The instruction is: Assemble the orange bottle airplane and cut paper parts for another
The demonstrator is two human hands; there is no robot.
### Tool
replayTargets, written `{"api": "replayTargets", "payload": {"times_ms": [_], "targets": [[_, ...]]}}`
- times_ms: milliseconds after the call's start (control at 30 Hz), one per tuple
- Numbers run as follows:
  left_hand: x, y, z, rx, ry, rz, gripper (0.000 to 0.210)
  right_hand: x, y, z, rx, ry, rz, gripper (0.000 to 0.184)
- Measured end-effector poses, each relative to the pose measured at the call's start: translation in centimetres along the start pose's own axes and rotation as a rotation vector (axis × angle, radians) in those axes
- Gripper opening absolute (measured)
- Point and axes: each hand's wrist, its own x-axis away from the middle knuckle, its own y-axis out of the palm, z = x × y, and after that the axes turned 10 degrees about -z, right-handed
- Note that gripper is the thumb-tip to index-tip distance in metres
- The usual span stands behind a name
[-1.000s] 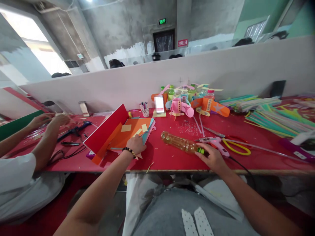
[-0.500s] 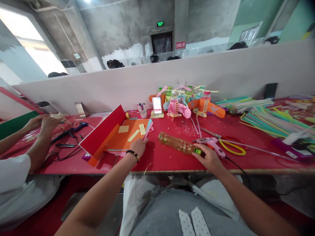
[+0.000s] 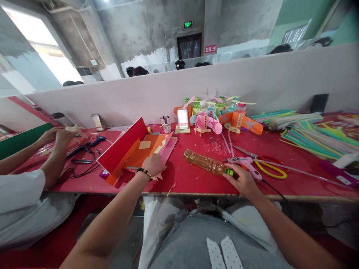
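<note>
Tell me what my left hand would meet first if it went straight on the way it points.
Your left hand would most likely meet the pink paper first, right by its fingertips; depth is hard to judge there.

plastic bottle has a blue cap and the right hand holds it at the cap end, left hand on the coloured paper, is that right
Not blue: the head view shows a green cap. The right hand does hold the plastic bottle at that end, with the left hand on the coloured paper.
</note>
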Motion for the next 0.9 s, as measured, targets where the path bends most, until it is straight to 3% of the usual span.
{"api": "replayTargets", "payload": {"times_ms": [300, 567, 733, 900], "targets": [[-0.4, 0.5, 0.3, 0.05, -0.029, 0.017, 0.032, 0.0, 0.0, 0.1, -0.002, 0.014, -0.008, 0.036], [-0.1, 0.3, -1.9, 0.094, -0.036, 0.052, 0.049, 0.1, 0.0, 0.0, 0.001, 0.011, -0.006, 0.035], [-0.2, 0.6, -0.5, 0.069, -0.024, 0.023, 0.026, 0.0, -0.1, 0.0, 0.014, 0.021, -0.012, 0.035], [-0.6, 0.1, 0.7, 0.045, -0.056, 0.011, 0.044, 0.0, 0.0, 0.2, 0.02, 0.018, -0.022, 0.036]]}}
